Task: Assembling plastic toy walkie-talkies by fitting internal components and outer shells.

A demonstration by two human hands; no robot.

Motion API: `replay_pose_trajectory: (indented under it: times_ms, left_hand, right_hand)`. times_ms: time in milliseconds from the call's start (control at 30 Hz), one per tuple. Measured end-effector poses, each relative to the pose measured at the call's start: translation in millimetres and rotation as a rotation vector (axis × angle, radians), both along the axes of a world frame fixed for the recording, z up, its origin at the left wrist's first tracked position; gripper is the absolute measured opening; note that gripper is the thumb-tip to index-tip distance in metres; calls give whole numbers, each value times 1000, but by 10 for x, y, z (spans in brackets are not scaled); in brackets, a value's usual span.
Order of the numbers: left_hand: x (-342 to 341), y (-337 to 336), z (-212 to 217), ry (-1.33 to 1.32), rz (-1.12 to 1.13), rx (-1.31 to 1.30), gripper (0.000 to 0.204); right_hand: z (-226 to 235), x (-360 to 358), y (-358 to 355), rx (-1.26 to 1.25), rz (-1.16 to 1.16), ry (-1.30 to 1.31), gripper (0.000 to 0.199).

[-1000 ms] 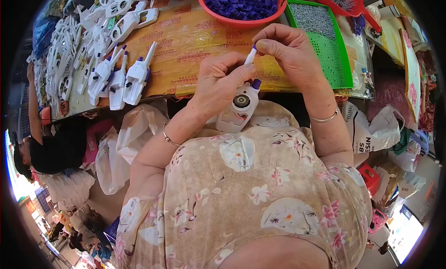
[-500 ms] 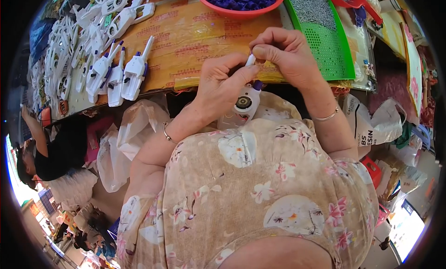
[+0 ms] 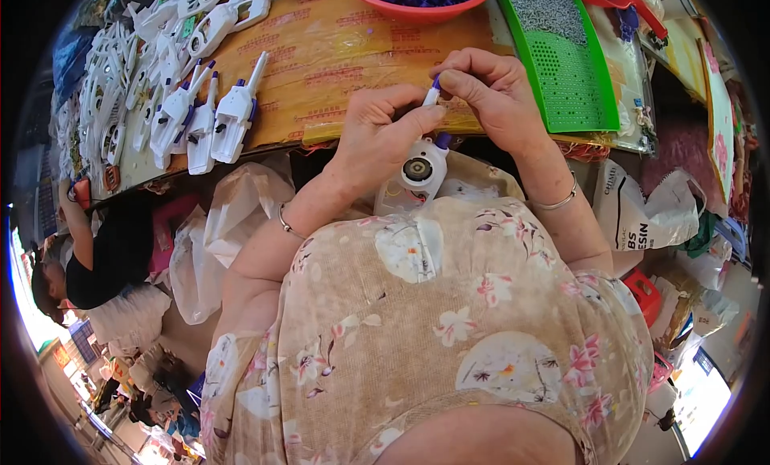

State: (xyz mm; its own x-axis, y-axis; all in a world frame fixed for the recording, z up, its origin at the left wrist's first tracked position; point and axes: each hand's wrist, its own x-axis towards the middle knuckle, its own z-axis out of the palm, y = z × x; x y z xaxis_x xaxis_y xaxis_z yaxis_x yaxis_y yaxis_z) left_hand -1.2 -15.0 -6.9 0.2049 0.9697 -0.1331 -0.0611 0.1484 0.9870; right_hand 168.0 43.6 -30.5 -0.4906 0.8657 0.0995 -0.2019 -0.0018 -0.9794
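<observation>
The left hand point(image 3: 385, 132) is curled round a slender white plastic tube point(image 3: 431, 97), whose small purple tip point(image 3: 436, 82) is pinched by the right hand point(image 3: 501, 104); at six o'clock, a white plastic casing with a round black disc point(image 3: 417, 170) is seen. The tip could be dropped or skewed by an uneven pinch. On the brown-taped tabletop point(image 3: 297, 84), similar white casings point(image 3: 234, 120) are spread at nine, a green rectangular plastic tray point(image 3: 571, 104) near three, a red plastic basin point(image 3: 425, 14) at twelve; at eight, a black-clad person point(image 3: 108, 244) is seen.

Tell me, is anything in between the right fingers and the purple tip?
No, nothing visible is: the right fingers touch the purple tip, at the end of the white tube that the left fingers hold.
</observation>
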Motion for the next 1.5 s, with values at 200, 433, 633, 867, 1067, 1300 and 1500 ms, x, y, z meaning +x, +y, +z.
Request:
replay_pose_trajectory:
  times_ms: [200, 433, 633, 867, 1067, 1300, 1500]
  left_hand:
    - [49, -43, -17, 17, 107, 47, 12]
    - [-50, 10, -40, 48, 58, -8, 14]
    - [-238, -64, -57, -157, -145, -228, 32]
    - [-248, 28, 45, -77, -160, -119, 34]
    - [-224, 226, -18, -22, -203, -97, 26]
    - [-162, 177, 45, -40, -188, 45, 20]
    - [-77, 47, 128, 18, -145, 150, 18]
  right_hand:
    - [7, -93, -68, 2, -25, -38, 11]
    - [-98, -152, 0, -150, 38, 6, 11]
    - [-91, -91, 132, -166, -25, 99, 12]
    - [15, -171, 150, -127, 15, 80, 14]
    - [339, -131, 219, 89, 35, -204, 15]
    - [702, 21, 380, 433, 320, -669, 27]
    - [899, -7, 422, 344, 622, -629, 33]
